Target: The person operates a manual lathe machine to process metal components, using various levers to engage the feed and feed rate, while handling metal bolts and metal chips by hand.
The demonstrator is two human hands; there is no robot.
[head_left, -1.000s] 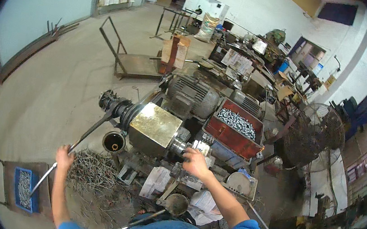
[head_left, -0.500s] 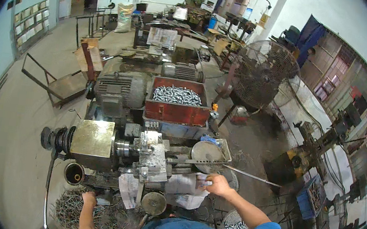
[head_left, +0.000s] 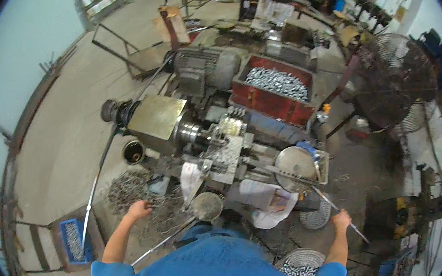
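A small lathe (head_left: pixel 225 155) fills the middle, with a metal cover box (head_left: pixel 156 118) at its left end and a round plate (head_left: pixel 297 166) at its right. My right hand (head_left: pixel 341 219) is wrapped around a long thin metal lever (head_left: pixel 353 228) that slants out from beside that plate. My left hand (head_left: pixel 140 209) hangs low at the near left, over a tangled heap of metal shavings (head_left: pixel 129 190); its fingers are blurred, and nothing shows in them. Printed paper sheets (head_left: pixel 267 198) lie in front of the lathe bed, between my hands.
Behind the lathe stand a red bin (head_left: pixel 269 101) full of shiny metal parts and an electric motor (head_left: pixel 199 67). A large fan (head_left: pixel 394 76) is at the right. A basket (head_left: pixel 302 259) of small parts sits near my right elbow, and a blue tray (head_left: pixel 74 240) at the lower left.
My right hand has moved right, from beside the paper sheets onto the metal lever. My left hand stays low by the shavings. The whole view has tilted downward and turned left.
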